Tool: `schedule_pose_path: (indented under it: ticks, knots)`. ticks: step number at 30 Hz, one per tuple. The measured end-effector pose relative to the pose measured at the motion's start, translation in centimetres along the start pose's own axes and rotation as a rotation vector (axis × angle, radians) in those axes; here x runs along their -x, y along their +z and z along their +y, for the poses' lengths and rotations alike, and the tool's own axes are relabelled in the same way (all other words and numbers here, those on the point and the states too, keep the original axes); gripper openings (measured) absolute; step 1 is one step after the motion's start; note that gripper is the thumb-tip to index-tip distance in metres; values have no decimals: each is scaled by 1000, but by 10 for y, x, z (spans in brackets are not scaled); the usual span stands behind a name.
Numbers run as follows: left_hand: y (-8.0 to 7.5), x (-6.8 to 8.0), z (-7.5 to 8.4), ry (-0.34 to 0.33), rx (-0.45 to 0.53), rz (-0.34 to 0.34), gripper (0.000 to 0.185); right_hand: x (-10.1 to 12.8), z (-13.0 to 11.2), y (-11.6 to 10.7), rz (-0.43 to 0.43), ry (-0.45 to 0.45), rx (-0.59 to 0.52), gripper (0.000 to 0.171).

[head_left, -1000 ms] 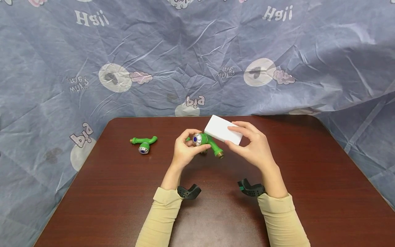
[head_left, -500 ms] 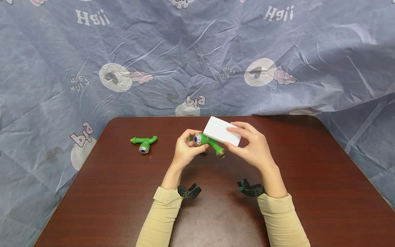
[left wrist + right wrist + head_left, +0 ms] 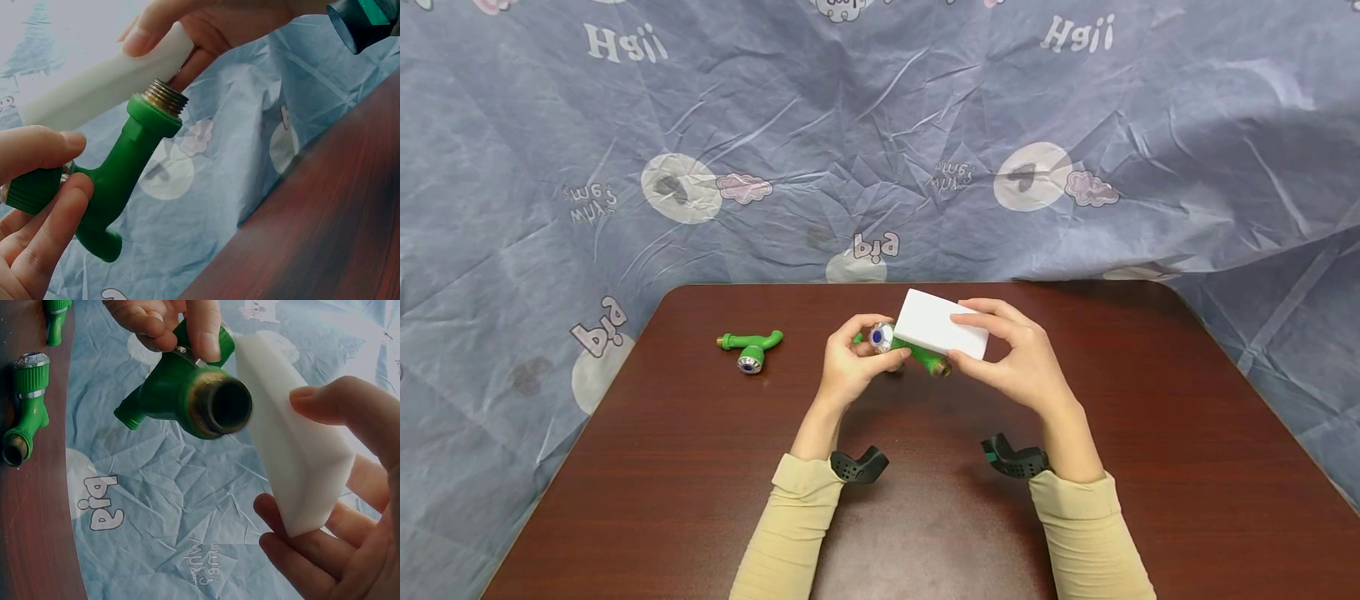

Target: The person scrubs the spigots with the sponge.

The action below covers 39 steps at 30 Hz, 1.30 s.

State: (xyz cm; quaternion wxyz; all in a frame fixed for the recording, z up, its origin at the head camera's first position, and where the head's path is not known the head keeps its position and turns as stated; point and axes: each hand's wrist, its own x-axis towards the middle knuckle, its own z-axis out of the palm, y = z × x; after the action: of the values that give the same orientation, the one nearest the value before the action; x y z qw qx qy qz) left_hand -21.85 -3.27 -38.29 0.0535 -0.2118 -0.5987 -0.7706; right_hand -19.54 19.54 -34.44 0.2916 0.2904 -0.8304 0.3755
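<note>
My left hand (image 3: 852, 358) pinches a green faucet (image 3: 119, 162) by its ribbed knob, above the table. The faucet's threaded brass end (image 3: 225, 405) points toward my right side, and its curved spout shows low in the left wrist view. In my right hand (image 3: 1018, 346) is a white sponge (image 3: 936, 323), a rectangular block gripped at its near end between thumb and fingers. The sponge lies along the faucet and overlaps its body in the head view. In the right wrist view its long face runs right beside the knob and the brass end.
A second green faucet (image 3: 750, 348) lies at the table's (image 3: 647, 500) back left. Another green faucet (image 3: 28, 412) lies on the table behind my left hand, mostly hidden in the head view. A patterned blue-grey cloth (image 3: 820, 167) hangs behind the table.
The sponge has shifted slightly down and tilted over the faucet, so it covers more of the green body in the head view. My left hand has hardly moved, still holding the faucet.
</note>
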Motion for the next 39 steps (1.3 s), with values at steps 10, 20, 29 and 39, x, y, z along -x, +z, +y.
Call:
schedule_pose_path:
  ticks: [10,20,29,39]
  knots:
    - [-3,-3,-13,-4,77,-31,47,0,-1,-1,10,15,73,39]
    - [-3,-2,-13,10,106,-22,45,-1,-2,0,17,24,144,39]
    - [-1,-1,-6,94,-23,108,41,-1,-4,5,22,-7,160,38]
    - [10,5,14,152,-252,217,39,-2,-7,9,52,-5,190,39]
